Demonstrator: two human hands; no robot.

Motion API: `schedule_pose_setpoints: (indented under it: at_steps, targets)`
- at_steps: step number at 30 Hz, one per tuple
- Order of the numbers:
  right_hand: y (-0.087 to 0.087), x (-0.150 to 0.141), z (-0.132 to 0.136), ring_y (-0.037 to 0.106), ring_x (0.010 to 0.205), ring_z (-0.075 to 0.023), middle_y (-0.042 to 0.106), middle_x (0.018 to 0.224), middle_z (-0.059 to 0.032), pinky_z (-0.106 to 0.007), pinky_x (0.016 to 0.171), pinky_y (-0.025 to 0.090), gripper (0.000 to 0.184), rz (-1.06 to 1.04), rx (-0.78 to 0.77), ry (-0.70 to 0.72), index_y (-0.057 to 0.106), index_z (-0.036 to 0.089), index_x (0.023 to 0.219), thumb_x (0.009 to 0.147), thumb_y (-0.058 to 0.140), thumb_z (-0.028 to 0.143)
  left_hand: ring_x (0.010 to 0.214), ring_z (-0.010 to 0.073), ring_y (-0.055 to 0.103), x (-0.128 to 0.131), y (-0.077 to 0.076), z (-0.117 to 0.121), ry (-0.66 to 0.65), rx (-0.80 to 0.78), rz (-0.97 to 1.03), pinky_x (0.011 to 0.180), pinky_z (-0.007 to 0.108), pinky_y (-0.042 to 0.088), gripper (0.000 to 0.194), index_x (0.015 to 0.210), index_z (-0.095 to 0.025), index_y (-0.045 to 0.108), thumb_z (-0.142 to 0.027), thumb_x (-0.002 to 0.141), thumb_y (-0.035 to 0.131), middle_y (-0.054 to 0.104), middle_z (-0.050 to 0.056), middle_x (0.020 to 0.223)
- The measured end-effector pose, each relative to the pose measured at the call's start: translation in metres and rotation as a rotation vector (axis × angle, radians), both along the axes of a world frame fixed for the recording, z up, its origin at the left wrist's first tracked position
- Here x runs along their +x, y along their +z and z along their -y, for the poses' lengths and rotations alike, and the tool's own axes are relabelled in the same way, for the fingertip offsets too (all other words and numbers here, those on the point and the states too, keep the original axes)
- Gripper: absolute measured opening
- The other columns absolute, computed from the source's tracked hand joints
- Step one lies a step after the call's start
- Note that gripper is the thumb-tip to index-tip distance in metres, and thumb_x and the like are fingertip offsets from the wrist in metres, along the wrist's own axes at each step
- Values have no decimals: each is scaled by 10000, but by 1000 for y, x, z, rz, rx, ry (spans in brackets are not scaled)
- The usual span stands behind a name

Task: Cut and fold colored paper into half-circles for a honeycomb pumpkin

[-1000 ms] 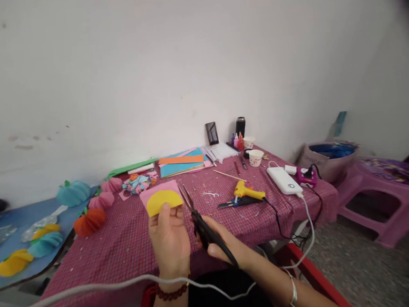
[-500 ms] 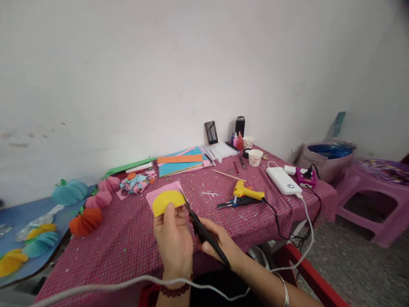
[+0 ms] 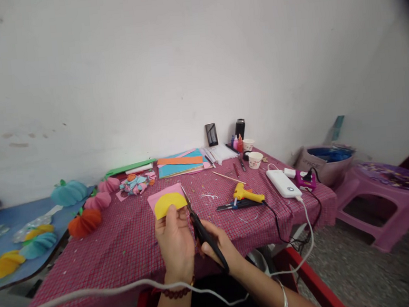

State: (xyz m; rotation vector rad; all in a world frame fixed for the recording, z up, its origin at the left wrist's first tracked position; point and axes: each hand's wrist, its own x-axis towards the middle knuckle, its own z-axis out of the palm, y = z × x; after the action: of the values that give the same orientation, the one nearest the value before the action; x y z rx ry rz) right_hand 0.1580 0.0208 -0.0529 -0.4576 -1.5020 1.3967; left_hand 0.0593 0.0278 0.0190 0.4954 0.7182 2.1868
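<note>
My left hand [image 3: 176, 239] pinches a yellow half-round paper piece [image 3: 168, 203] laid over a pink paper sheet [image 3: 155, 197], thumb on top and fingers beneath. Black-handled scissors [image 3: 205, 237] are in my right hand [image 3: 218, 245], its fingers wrapped around the handles. The blades [image 3: 187, 199] point away from me and rest at the right edge of the two papers. Whether they are parted is hard to make out. Both hands are held above the front edge of the table with the checked red cloth [image 3: 126, 246].
A yellow glue gun [image 3: 245, 194] lies right of my hands, its black cord hanging off the table. Beyond are a white power bank [image 3: 283, 183], paper cups [image 3: 255, 160] and paper scraps [image 3: 135, 184]. Paper pumpkins [image 3: 85, 223] sit at left. A white cable [image 3: 95, 291] crosses before my forearms.
The papers and scissors stay together at nearly the same place, with the scissor handles tilted slightly differently. The view has shifted a little. Both hands keep their hold.
</note>
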Motion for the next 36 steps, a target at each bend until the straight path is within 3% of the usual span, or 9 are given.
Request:
schedule_pose_setpoints:
  at_steps: [12, 18, 25, 30, 33, 36]
  targets:
    - [-10, -8, 2, 498, 647, -184, 482, 647, 7, -376, 748, 485, 649, -41, -18, -75, 614, 205, 1196, 745, 638, 671, 650, 101, 623, 5, -1, 0, -38, -34, 11, 691, 236, 481, 139, 776, -173, 628, -231, 698, 727, 669, -27, 734]
    - [-6, -7, 4, 555, 748, -221, 573, 730, -39, -397, 802, 496, 677, -20, -17, -116, 630, 187, 1200, 741, 631, 685, 644, 95, 617, 6, 1, 0, -63, -32, 58, 670, 216, 491, 143, 764, -157, 638, -200, 676, 742, 669, -14, 744]
    - [-2, -5, 6, 554, 806, -220, 645, 899, -68, -359, 780, 492, 578, -17, -5, -158, 653, 194, 1166, 754, 666, 599, 618, 79, 607, 3, -2, -3, -87, -36, 68, 648, 201, 480, 143, 750, -162, 638, -169, 653, 742, 663, -29, 710]
    - [-4, -5, 7, 483, 661, -163, 541, 706, -5, -316, 680, 473, 550, -17, -24, -126, 649, 189, 1167, 762, 680, 559, 623, 77, 603, 0, -4, -4, -70, -28, 20, 652, 205, 468, 136, 748, -162, 627, -196, 673, 736, 661, -31, 717]
    - [-4, -4, 9, 484, 662, -171, 426, 588, 33, -321, 694, 469, 557, -36, -42, -111, 640, 174, 1181, 773, 679, 551, 615, 75, 591, 0, -4, -5, -67, -24, 10, 642, 204, 464, 136, 749, -163, 628, -190, 669, 734, 652, -34, 712]
    - [-4, -3, 10, 495, 683, -184, 407, 571, 35, -328, 687, 469, 591, -23, -61, -109, 631, 172, 1200, 776, 662, 582, 621, 80, 591, 0, -3, -5, -54, -34, 10, 646, 204, 468, 151, 722, -163, 618, -196, 646, 744, 639, -33, 692]
